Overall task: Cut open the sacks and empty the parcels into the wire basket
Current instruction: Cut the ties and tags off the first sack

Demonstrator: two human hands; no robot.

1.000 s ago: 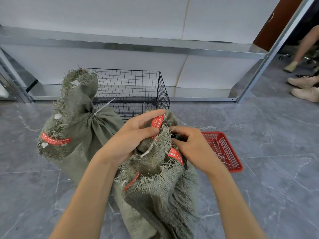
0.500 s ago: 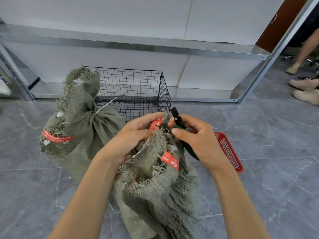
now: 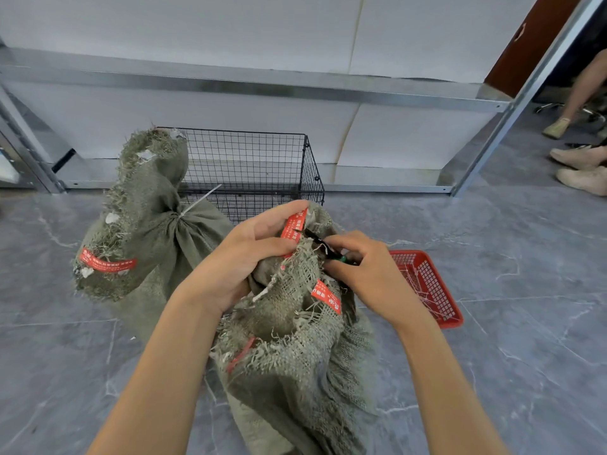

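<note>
Burlap sack [image 3: 295, 356] stands on the floor [image 3: 492, 356] before the wire basket [image 3: 249, 165], its bunched neck gripped by the left hand [image 3: 236, 257]. The right hand [image 3: 368, 270] holds a black cutter [image 3: 319, 244] against it.

Near sack [image 3: 295, 362]: frayed neck gripped by left hand [image 3: 236, 261].
Tied sack [image 3: 144, 231]: upright — left of it.
Wire basket [image 3: 256, 165]: black — beyond both.
Cutter [image 3: 320, 244]: in right hand [image 3: 368, 274].

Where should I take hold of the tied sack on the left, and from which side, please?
Grip the tied sack at its cinched neck, by the white tie: there the cloth narrows into a bunch one hand can close round. Come from the near side, probably; the wire basket stands close behind it.
</note>
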